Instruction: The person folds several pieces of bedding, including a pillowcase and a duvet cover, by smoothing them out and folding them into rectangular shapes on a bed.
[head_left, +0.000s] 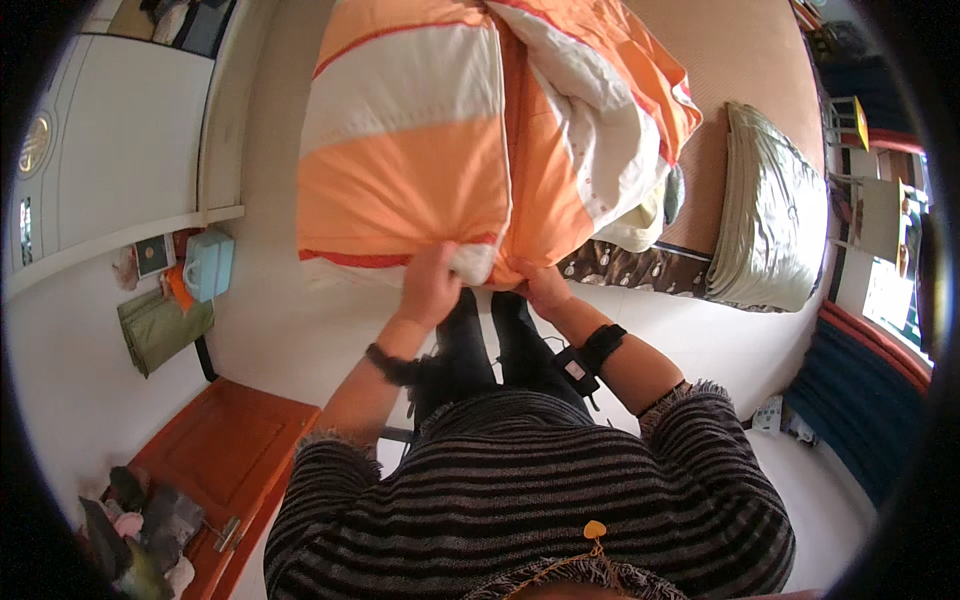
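An orange and white quilt with red trim hangs in front of me, spread partly over the bed and bunched at its right side. My left hand grips its near edge, where a white corner puffs out beside the fingers. Just to the right, my right hand is closed on the orange fabric at the same edge. Both hands are near my legs, and some fingers are hidden by cloth. Pale fabric shows from under the quilt's right side.
A folded pale green quilt or pad lies on the brown bed mat at right. A white cabinet stands left, with a light blue box below. A reddish wooden door panel is at lower left; a dark blue curtain hangs right.
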